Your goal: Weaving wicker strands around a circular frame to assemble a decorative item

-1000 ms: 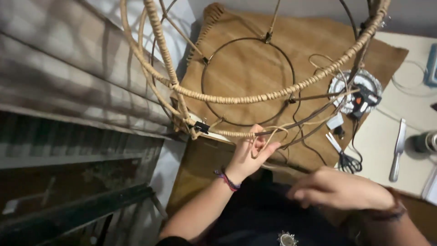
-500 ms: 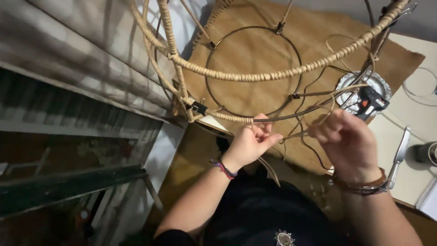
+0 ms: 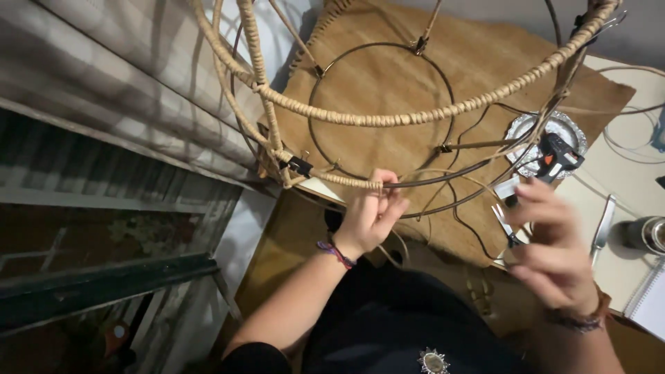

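Rattan cord is wound around a big round wire frame that fills the upper part of the view. The left hand reaches up to the lowest ring of that frame, its fingers curled and pressed together, pinching the ring just where the wound cord ends and bare dark wire begins. A loose strand leaves the ring beside those fingertips and arcs off toward the right hand. A black clip grips the ring a little further from the left fingertips, on their thumb side.

The right hand hangs apart from the frame, blurred, fingers spread and loosely bent; whether the thin strand runs between them cannot be told. Just past its fingertips lie scissors on a pale table, and beyond those a glue gun rests on a foil dish. A knife lies near the back of the right hand. A brown burlap cloth is spread beneath the frame.
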